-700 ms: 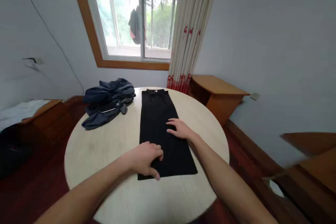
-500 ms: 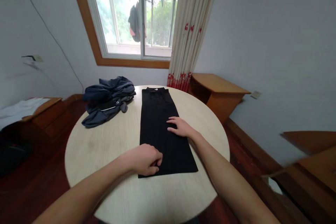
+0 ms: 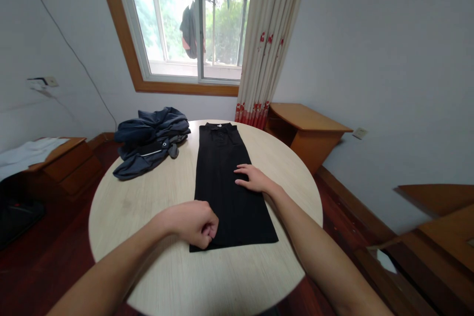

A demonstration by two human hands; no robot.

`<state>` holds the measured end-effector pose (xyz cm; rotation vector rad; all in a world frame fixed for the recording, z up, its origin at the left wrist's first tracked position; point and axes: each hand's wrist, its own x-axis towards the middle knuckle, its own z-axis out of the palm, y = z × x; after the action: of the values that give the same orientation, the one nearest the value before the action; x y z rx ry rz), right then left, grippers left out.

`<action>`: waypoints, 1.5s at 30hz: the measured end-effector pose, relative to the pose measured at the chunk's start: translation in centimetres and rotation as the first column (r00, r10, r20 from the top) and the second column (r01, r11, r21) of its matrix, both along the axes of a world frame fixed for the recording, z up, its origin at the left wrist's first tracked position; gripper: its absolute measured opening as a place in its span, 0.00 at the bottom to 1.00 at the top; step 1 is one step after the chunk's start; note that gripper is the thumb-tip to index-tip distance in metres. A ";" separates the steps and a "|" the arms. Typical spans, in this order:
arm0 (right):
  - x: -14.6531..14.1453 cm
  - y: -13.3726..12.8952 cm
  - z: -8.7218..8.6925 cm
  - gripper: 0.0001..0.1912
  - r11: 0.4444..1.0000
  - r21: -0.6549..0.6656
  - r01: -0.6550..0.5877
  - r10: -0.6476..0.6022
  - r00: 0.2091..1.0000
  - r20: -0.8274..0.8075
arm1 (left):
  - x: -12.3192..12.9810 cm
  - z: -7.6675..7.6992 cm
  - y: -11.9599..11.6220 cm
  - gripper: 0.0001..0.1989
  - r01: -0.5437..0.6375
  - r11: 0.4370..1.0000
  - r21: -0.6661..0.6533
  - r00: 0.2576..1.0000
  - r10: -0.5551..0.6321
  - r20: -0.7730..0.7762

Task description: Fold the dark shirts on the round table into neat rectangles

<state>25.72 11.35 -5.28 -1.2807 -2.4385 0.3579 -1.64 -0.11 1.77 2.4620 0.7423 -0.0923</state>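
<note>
A black polo shirt (image 3: pixel 229 207) lies in a long narrow fold on the round table, its collar and buttons at the far end and its hem towards me. At the near left corner, my left hand (image 3: pixel 196 223) is closed in a fist on the shirt's edge; the pinched cloth is mostly hidden by the fingers. My right hand (image 3: pixel 253 178) rests on the right side of the shirt, palm down, fingers stretched out and slightly apart, gripping nothing.
Dark blue-grey clothes (image 3: pixel 148 143) lie heaped at the table's far left. The pale round table (image 3: pixel 148 217) stands before a window (image 3: pixel 185 24) with a curtain (image 3: pixel 272 34). Behind it on the right is a wooden desk (image 3: pixel 314 121); a wooden cabinet (image 3: pixel 74 168) stands left.
My left hand has moved slightly left and its fingers have curled tighter. The shirt's near left corner has shifted a little left with it. My right hand has stayed in place.
</note>
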 end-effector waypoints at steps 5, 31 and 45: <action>0.1 0.1 -0.1 0.23 1.000 0.009 -0.002 0.002 1.000 0.003 | 0.3 -0.4 0.3 0.04 -0.004 0.995 -0.098 1.000 0.005 0.010; 5.3 2.3 -1.4 0.23 0.974 -0.114 0.193 -0.213 0.956 -0.201 | -5.7 -5.5 9.4 0.25 -0.438 0.856 0.275 0.896 0.390 0.214; 4.1 -0.5 2.9 0.10 0.851 -0.396 -0.344 0.129 0.869 -0.478 | -4.9 -3.7 7.1 0.17 -0.305 0.952 -0.008 0.897 0.290 0.335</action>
<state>29.84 10.88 -2.40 -0.9072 -2.1791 1.2370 -6.56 6.96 -1.89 2.2878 0.9625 0.4503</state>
